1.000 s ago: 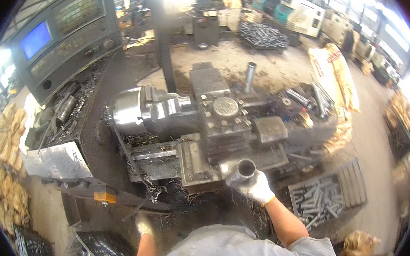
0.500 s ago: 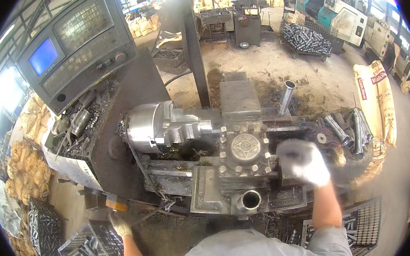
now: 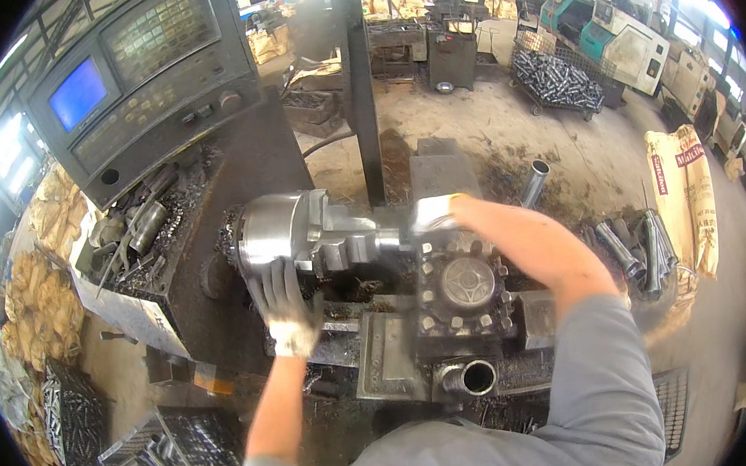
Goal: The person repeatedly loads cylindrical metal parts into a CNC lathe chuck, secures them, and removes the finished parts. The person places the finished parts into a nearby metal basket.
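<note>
A lathe chuck (image 3: 273, 231) of bright steel holds a short metal tube (image 3: 388, 240) between its jaws (image 3: 344, 233). My left hand (image 3: 286, 310), in a grey-and-white glove, lies against the chuck's near lower side, fingers stretched out and open. At the tube's right end my right hand (image 3: 433, 214), in a white glove, is closed round it; the fingertips are partly hidden. My right forearm reaches across above the square tool post (image 3: 468, 283). A hollow tube end (image 3: 479, 377) sticks up at the near side of the carriage.
A control panel (image 3: 125, 86) with a blue screen stands at the left. Metal pieces fill a crate (image 3: 171, 459) at lower left. Several tubes (image 3: 654, 248) lie at the right, and one upright tube (image 3: 535, 183) stands behind the lathe. A post (image 3: 363, 101) rises behind the chuck.
My left hand has come up from low at the left onto the chuck. My right hand has moved left from beyond the tool post to the tube's end. The view has shifted slightly.
</note>
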`<state>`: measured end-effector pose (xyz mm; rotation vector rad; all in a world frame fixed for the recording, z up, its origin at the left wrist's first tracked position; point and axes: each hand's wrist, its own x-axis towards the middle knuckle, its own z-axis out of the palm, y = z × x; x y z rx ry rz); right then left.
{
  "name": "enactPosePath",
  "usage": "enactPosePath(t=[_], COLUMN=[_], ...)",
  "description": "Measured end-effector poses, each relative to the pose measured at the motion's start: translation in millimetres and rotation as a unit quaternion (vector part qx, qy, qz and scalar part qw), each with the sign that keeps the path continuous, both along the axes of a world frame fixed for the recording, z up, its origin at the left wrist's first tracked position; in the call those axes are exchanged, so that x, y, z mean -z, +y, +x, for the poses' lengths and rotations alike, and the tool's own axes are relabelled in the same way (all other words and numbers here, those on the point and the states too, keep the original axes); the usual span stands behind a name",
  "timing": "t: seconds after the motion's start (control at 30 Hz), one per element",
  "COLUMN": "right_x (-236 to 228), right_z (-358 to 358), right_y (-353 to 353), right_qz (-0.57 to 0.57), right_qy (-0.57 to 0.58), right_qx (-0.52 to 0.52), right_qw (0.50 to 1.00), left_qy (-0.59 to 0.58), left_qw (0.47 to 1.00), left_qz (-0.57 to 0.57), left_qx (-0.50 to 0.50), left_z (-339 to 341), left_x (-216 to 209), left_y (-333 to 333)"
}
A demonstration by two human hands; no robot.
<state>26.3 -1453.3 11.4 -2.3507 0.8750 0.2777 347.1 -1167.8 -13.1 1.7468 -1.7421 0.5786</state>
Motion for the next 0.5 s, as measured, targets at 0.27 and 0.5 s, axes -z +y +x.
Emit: enactPosePath(t=[0.27,0.5], right_x=[-91,-69], right_z=[-95,64], right_y=[-17,59], right_qz=[-0.018,-0.100], right_qy=[-0.123,0.108], right_qx=[0.449,-0.080], right_qw=[0.885,0.986], left_qy=[-0.152,-0.032], left_qw=[0.973,0.986], left_qz=[0.117,0.145], left_qx=[0.127,0.074], left_z=[37,28], left_x=[-107,-126], left_y=[-96,-122])
